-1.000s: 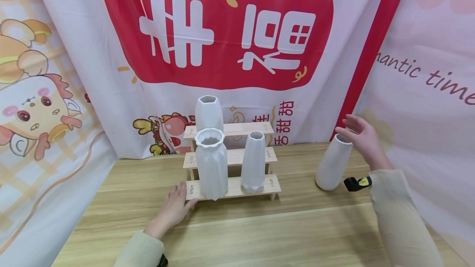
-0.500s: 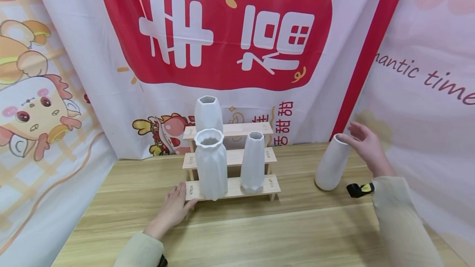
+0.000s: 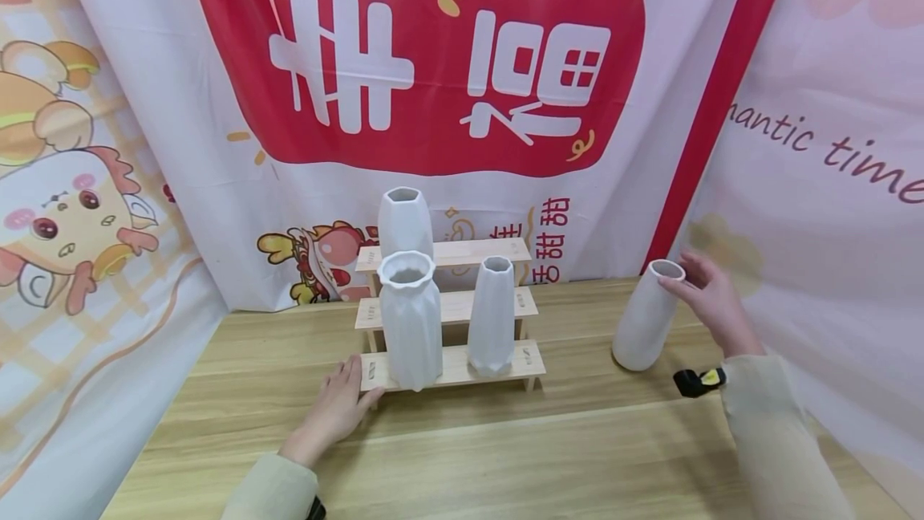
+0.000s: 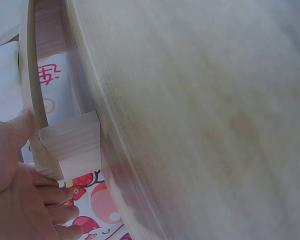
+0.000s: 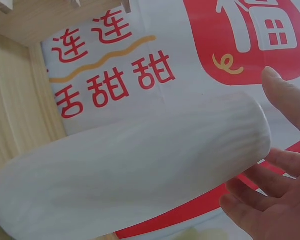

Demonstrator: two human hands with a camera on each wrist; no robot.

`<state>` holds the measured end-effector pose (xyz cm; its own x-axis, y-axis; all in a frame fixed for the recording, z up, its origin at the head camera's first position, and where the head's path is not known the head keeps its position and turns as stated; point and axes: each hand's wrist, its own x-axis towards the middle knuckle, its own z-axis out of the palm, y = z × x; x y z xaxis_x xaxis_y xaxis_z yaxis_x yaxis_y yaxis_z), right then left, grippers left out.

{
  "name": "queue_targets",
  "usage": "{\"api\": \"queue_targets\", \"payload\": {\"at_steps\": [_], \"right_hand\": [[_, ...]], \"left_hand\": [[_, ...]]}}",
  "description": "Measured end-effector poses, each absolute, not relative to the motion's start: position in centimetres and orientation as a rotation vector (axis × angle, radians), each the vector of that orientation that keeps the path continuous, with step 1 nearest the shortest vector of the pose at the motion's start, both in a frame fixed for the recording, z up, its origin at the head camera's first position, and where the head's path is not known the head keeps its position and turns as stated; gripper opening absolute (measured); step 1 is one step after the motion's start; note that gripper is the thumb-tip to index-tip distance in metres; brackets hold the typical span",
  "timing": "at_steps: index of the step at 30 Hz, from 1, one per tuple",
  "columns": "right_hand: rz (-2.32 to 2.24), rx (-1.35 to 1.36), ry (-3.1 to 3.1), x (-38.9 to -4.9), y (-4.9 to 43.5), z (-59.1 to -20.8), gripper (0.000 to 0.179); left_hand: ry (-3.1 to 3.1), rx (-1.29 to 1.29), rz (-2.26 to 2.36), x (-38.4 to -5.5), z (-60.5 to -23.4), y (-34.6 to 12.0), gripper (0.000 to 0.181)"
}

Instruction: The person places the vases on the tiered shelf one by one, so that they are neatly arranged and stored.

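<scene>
My left hand [image 3: 334,404] grips the left end of the lowest step of a three-tier wooden display stand [image 3: 453,363], its thumb and fingers on either side of the board's corner [image 4: 70,142]. On that stand are a white vase with a ruffled rim [image 3: 411,327], a slim faceted white vase [image 3: 493,319] and, at the top, another faceted white vase [image 3: 406,223]. To the right, a smooth white vase [image 3: 646,319] stands on the table. Beside its mouth, my right hand [image 3: 711,299] has thumb and fingers spread around the rim; contact cannot be made out.
The wooden tabletop [image 3: 505,456] lies under everything. Behind the stand hangs a printed cloth [image 3: 346,191] with a red patch, and more printed cloth [image 3: 830,207] closes off the right side. A black wrist strap mount [image 3: 699,382] sits below the right hand.
My right hand has come down from over the smooth vase's mouth to beside its rim, leaving the opening visible. The left hand, stand and vases stay where they were.
</scene>
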<state>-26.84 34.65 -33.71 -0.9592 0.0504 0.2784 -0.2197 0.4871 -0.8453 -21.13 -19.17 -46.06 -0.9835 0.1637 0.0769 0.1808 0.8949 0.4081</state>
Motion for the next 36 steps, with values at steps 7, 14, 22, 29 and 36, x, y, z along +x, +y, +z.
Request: {"api": "queue_targets", "payload": {"at_steps": [7, 14, 22, 29, 36], "right_hand": [[1.475, 0.125, -2.508, -26.6, 34.7, -34.6, 0.075], [1.463, 0.135, -2.5, -26.8, 34.7, -36.1, 0.069], [1.464, 0.143, -2.499, -27.0, 34.9, -37.4, 0.069], [1.474, 0.149, -2.516, -27.0, 34.9, -38.3, 0.068], [1.452, 0.129, -2.553, -26.9, 34.9, -38.9, 0.072]], "left_hand": [[-3.013, -0.278, -0.659, -21.1, -46.0, -19.1, 0.072], [-3.009, -0.285, -0.66, -21.0, -46.0, -19.2, 0.072], [-3.016, -0.278, -0.657, -21.3, -46.3, -19.3, 0.073], [-3.023, -0.269, -0.673, -21.3, -46.2, -19.3, 0.073], [-3.032, -0.265, -0.663, -21.3, -46.2, -19.3, 0.073]]}}
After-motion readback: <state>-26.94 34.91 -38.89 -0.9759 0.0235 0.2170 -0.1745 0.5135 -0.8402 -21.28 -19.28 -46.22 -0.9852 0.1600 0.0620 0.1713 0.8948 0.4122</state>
